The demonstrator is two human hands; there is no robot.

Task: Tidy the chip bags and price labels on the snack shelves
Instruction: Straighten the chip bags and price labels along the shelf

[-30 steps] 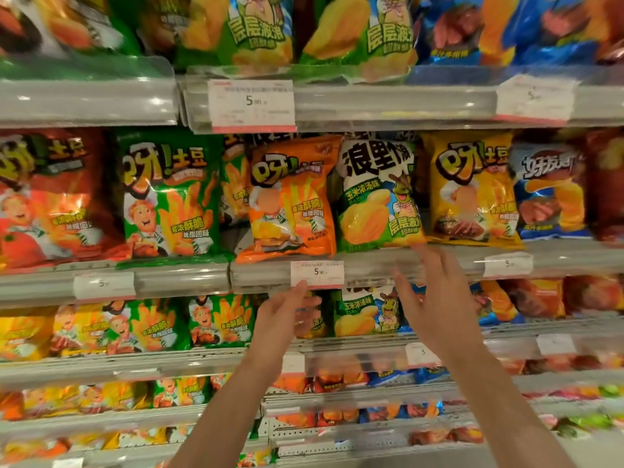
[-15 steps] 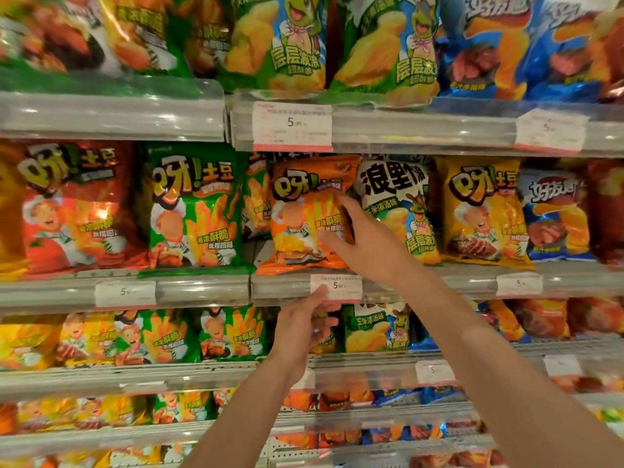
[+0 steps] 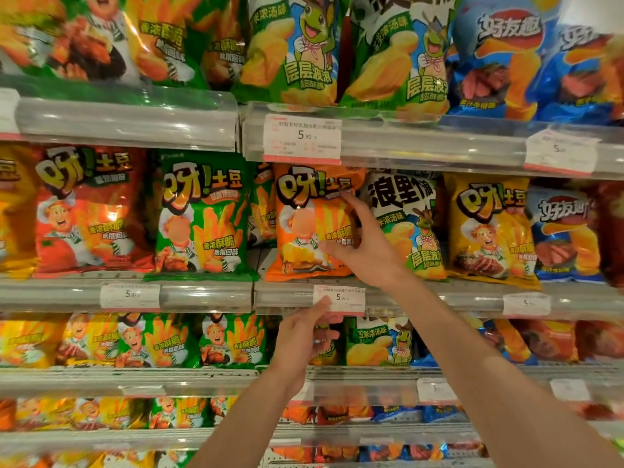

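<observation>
An orange chip bag (image 3: 304, 228) stands on the middle shelf, leaning a little. My right hand (image 3: 364, 244) grips its right edge, fingers at the top corner and thumb on the front. Just below, a white price label (image 3: 344, 298) reading 5.90 sits in the clear shelf rail (image 3: 209, 295). My left hand (image 3: 304, 339) reaches up from below and pinches the label's lower left corner with the thumb on its face. Green (image 3: 199, 217) and red (image 3: 91, 211) bags stand to the left, a green-and-white bag (image 3: 412, 224) and a yellow bag (image 3: 489, 228) to the right.
Shelves above and below are packed with chip bags. More price labels sit in the rails: one above (image 3: 302, 138), one at the upper right (image 3: 560, 150), one at the left (image 3: 130, 295), one at the right (image 3: 526, 304).
My right hand rose from the shelf rail to the orange bag and took hold of its right side. My left hand moved up to the label. The view came closer.
</observation>
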